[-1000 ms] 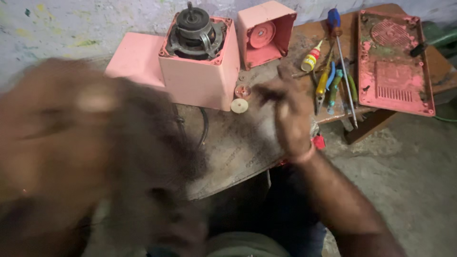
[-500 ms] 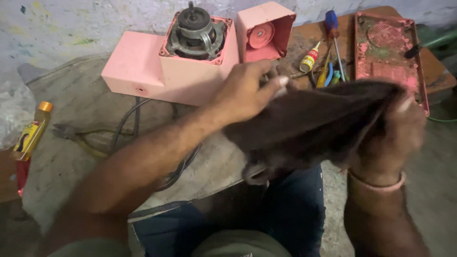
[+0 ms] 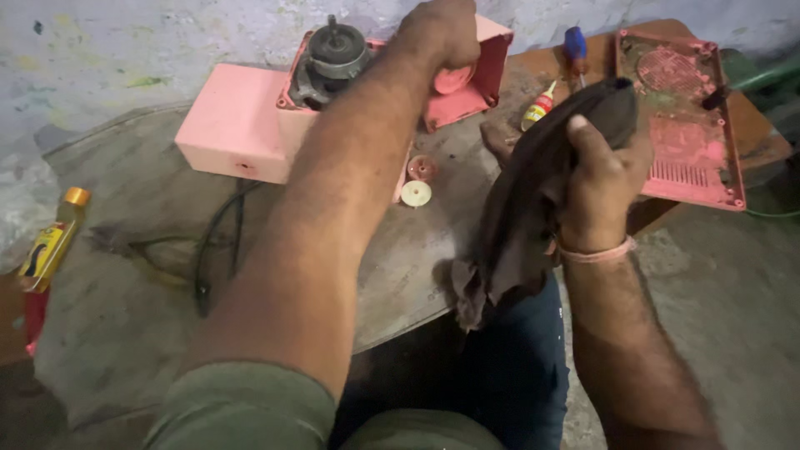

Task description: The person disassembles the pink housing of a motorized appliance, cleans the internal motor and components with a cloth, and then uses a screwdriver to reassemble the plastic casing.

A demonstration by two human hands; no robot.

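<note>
The rag (image 3: 533, 208) is a dark brown, worn cloth, bunched and crumpled in the right hand (image 3: 604, 187), which is closed around its upper part near the top fold. It hangs in loose folds, its frayed lower end drooping past the tabletop (image 3: 417, 267) edge over the person's lap. The pink housing (image 3: 475, 71) is a small open box of faded pink plastic, tilted so its hollow side faces the camera, with a round pink disc showing inside. It stands on the tabletop just beside a motor unit, and the left hand (image 3: 437, 33) grips its top edge.
</note>
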